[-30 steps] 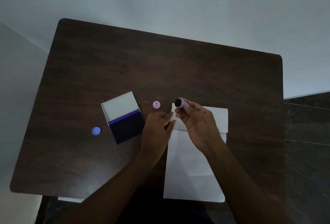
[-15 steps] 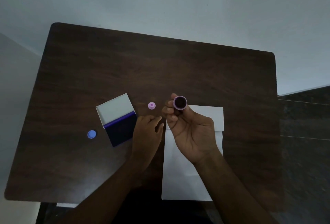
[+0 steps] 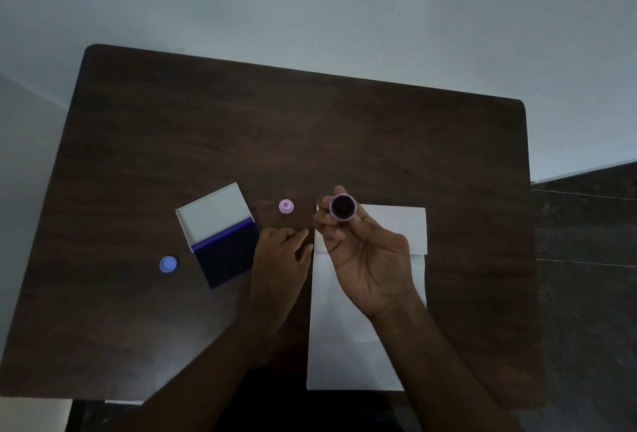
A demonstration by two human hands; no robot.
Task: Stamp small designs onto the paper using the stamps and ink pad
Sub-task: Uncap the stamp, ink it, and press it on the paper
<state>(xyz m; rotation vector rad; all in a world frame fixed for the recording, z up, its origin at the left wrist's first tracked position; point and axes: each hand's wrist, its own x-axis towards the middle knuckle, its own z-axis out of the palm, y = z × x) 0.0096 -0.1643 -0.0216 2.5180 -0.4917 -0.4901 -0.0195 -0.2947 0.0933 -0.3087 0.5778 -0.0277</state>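
Pale grey wall (image 3: 344, 0) fills the background behind a dark wooden table (image 3: 310, 128) with rounded corners, seen from above in dim light. On the table's near right part lies the white paper (image 3: 348, 345), a long sheet with its far end folded over into a flap, its surface bare where it shows. Left of it sits the ink pad (image 3: 220, 235), a case lying open: the far half is the pale lid, empty inside, and the near half holds the dark blue-black pad, with a violet strip between them. The right hand (image 3: 368, 259) is raised over the paper's far end, palm turned toward the camera, its fingertips (image 3: 325, 223) pinched around a small round purple stamp (image 3: 342, 207) whose dark inked face points up at the camera. The left hand (image 3: 281, 255) rests on the table between ink pad and paper, fingers loosely curled and holding nothing. A small pink stamp (image 3: 286, 206) stands on the table between the lid and the raised stamp, and a small blue stamp (image 3: 168, 264) lies well left of the pad.
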